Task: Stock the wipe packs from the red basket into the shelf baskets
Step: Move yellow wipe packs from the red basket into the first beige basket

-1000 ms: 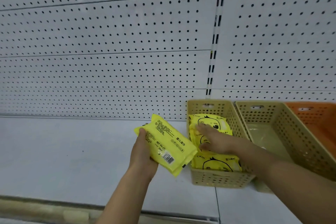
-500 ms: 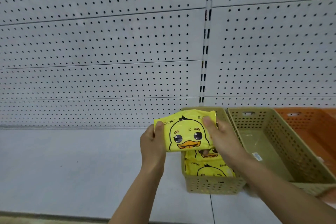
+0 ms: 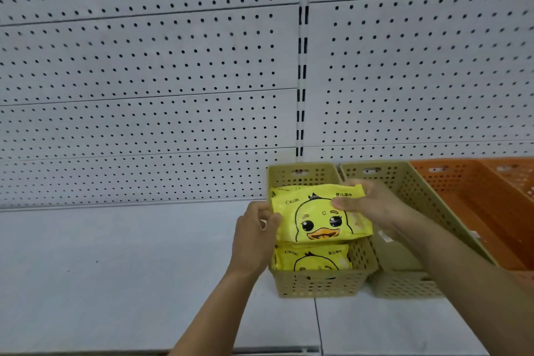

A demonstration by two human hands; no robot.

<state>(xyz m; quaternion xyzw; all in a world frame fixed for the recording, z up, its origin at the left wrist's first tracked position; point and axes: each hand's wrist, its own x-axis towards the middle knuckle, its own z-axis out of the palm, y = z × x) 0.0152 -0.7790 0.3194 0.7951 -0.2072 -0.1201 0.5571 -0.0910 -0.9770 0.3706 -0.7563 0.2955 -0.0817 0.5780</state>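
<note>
Looks like a shop: pegboard wall [image 3: 144,66], slotted upright [image 3: 301,66], shelf [image 3: 115,269] with baskets [image 3: 318,286] of duck packs [image 3: 320,217].

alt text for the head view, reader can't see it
Two hands hold a yellow duck-print wipe pack over a tan basket already holding matching packs: left hand on its left edge, right hand on its top right. A second tan basket and an orange basket stand to its right on a white shelf.

orange basket [image 3: 450,182]: cut off at right edge | lower wipe pack [image 3: 313,259]: bottom hidden behind tan basket [image 3: 318,286]
</note>
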